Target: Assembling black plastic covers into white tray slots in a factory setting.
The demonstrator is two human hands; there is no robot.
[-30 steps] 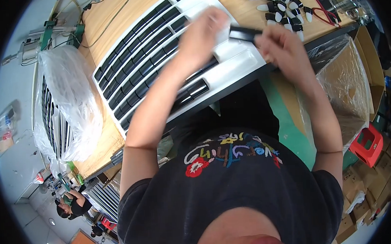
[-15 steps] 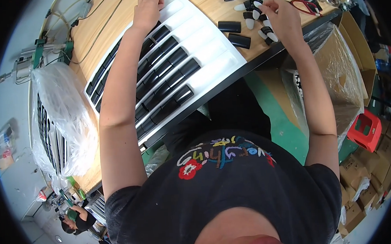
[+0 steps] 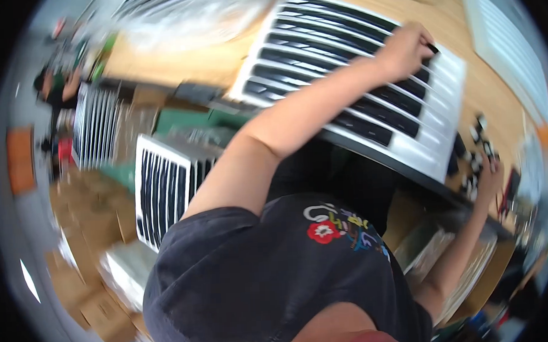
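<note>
A white grooved tray (image 3: 421,150) lies tilted across the wooden table, its rows largely filled with short glossy black cylinders (image 3: 367,127). My left hand (image 3: 401,52) reaches over the far right part of the tray. Its fingers are closed on a small black piece (image 3: 431,49) just above the grooves. To the right of the tray, my right hand (image 3: 490,172) is at a loose cluster of small black-and-white pieces (image 3: 473,157). Its fingers look curled together, but blur and size hide what is between them.
Clear plastic wrap (image 3: 200,21) covers another tray at the far left of the table. A pale ribbed panel (image 3: 506,54) stands at the far right. Below the table edge are filled trays (image 3: 162,194) and, at left, cardboard boxes (image 3: 103,313). Another person (image 3: 59,87) is at far left.
The view has swung, so the tray now appears further right and turned. My left hand now has a black piece at its fingertips. My right hand stays by the cluster.
</note>
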